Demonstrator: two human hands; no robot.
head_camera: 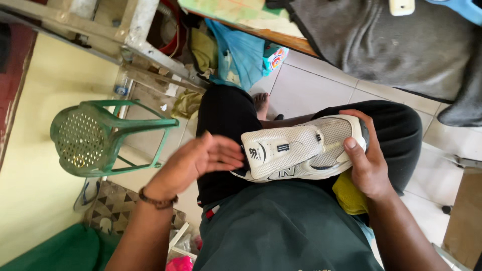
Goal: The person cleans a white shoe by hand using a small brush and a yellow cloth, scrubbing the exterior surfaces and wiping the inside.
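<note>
Resting on the lap, a white sneaker (301, 148) sits in the right hand (369, 168) grip; the left hand (201, 160) hovers open, grip wide, beside its heel.

The person wears a dark green shirt (281, 231) and black trousers (226, 120). A brown beaded bracelet (156, 200) circles the left wrist. The arms are bare, without sleeves.

White mesh sneaker (301, 148); green perforated stool (95, 138); yellow cloth (348, 194); blue bag (241, 52).
</note>
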